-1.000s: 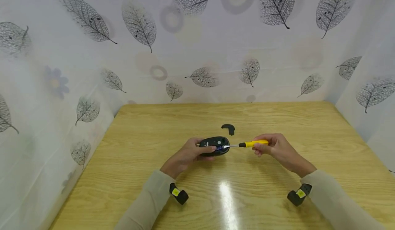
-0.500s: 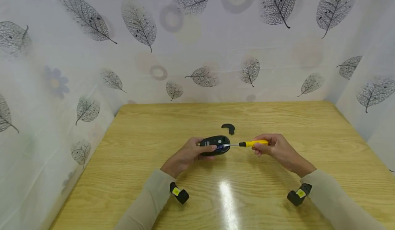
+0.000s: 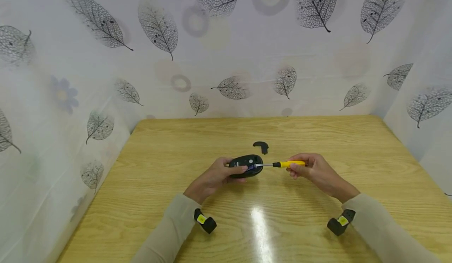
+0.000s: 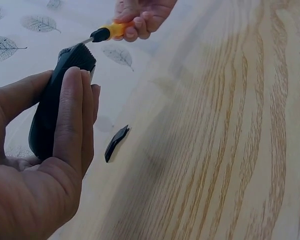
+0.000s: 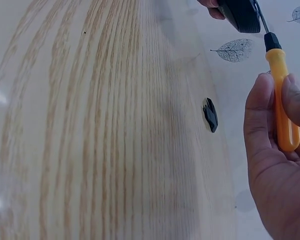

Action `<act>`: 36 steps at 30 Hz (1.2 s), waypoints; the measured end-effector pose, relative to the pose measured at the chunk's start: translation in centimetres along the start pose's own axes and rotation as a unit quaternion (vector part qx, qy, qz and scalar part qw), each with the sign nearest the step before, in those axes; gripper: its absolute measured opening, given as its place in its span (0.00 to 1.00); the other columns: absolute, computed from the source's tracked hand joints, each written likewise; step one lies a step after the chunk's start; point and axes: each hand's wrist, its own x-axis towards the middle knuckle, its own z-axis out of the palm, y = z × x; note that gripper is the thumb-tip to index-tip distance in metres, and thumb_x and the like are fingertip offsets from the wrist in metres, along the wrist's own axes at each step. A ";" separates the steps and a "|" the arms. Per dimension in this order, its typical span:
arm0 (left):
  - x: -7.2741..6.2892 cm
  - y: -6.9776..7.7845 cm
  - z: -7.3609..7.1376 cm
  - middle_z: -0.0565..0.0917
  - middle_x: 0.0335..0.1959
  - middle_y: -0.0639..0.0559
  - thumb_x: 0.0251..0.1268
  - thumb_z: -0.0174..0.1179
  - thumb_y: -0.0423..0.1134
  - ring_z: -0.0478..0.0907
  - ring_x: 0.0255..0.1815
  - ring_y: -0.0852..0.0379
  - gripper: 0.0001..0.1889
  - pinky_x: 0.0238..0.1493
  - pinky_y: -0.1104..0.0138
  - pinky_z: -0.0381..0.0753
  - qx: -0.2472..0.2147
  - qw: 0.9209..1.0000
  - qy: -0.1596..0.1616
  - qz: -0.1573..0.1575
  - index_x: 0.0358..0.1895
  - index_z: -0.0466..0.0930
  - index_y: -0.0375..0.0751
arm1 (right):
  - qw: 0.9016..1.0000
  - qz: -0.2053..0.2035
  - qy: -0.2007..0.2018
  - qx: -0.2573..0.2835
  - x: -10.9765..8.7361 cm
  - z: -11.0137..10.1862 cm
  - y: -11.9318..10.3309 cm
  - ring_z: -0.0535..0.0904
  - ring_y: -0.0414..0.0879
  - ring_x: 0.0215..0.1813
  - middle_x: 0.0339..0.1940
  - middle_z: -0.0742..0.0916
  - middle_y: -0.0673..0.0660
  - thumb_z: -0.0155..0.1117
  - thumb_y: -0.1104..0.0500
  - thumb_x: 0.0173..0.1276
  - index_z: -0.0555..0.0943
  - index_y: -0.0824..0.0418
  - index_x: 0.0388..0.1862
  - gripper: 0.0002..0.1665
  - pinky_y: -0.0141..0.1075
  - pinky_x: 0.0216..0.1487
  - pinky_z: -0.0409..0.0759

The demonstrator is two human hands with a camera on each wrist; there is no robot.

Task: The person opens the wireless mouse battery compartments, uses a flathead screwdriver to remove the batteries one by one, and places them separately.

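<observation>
My left hand [image 3: 215, 175] grips a black computer mouse [image 3: 243, 161], its underside turned up, with the thumb lying across a purple-blue battery [image 3: 251, 168] in the open compartment. Between finger and thumb, my right hand [image 3: 316, 172] holds a screwdriver [image 3: 293, 163] with a yellow handle and black collar. Its metal tip meets the mouse beside the battery's right end; the exact contact is too small to tell. In the left wrist view the mouse [image 4: 46, 112] stands clear above the table, fingers along its side. The right wrist view shows the screwdriver handle [image 5: 281, 100] between thumb and fingers.
A black battery cover [image 3: 261, 146] lies on the wooden table [image 3: 169, 145] just beyond the mouse. Behind and beside the table hangs a pale leaf-patterned cloth [image 3: 247, 51]. Both wrists carry small black cameras.
The mouse has tipped and shifted very slightly, while the screwdriver tip stays at the battery's end. My right hand has moved a touch to the left. The cover has not moved.
</observation>
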 end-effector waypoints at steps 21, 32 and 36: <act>-0.1 -0.1 -0.3 0.75 0.62 0.32 0.68 0.67 0.33 0.81 0.57 0.34 0.28 0.54 0.60 0.86 0.012 1.000 0.018 -0.002 0.67 0.69 0.26 | 0.989 -0.003 0.027 -0.148 -0.1 -0.5 -1.9 0.85 0.56 0.38 0.41 0.87 0.68 0.65 0.63 0.73 0.82 0.72 0.55 0.15 0.43 0.43 0.89; -0.2 0.0 -0.4 0.74 0.62 0.31 0.68 0.66 0.32 0.83 0.54 0.37 0.28 0.54 0.60 0.86 0.012 1.000 0.025 0.000 0.68 0.68 0.27 | 0.985 -0.014 0.080 -0.155 -0.3 -1.1 -2.1 0.85 0.56 0.37 0.40 0.87 0.70 0.66 0.61 0.73 0.83 0.70 0.54 0.16 0.42 0.40 0.89; -0.2 0.0 -0.4 0.74 0.62 0.31 0.68 0.66 0.32 0.83 0.55 0.36 0.28 0.54 0.60 0.86 0.014 1.000 0.022 0.003 0.68 0.69 0.26 | 0.979 0.000 0.108 -0.171 -0.5 -1.1 -2.3 0.84 0.52 0.36 0.41 0.87 0.68 0.67 0.58 0.73 0.83 0.70 0.55 0.18 0.41 0.39 0.88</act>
